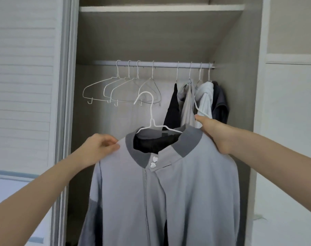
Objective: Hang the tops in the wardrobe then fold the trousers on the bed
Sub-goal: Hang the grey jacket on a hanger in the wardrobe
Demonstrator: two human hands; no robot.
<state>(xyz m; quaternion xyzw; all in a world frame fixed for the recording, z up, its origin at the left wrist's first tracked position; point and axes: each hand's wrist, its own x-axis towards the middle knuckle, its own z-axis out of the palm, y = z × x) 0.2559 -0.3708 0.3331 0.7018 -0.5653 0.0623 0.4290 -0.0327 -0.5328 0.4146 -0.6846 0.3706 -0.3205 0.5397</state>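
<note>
Hold the grey jacket (161, 192) up by both shoulders, right in front of the open wardrobe (236, 50). Left hand (99, 148) pinching the cloth by the collar; right hand (211, 132) curled round the other shoulder, holding a loose white wire too. Keep the white hanger (152, 119) level. Lift higher. Slip the hook over the rail (165, 64), probably in the gap between the empty hangers (119, 89) and the hung clothes (199, 102).

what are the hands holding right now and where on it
Both hold the grey jacket by its shoulders: the left hand pinches the left shoulder fabric, the right hand grips the right shoulder.
</note>
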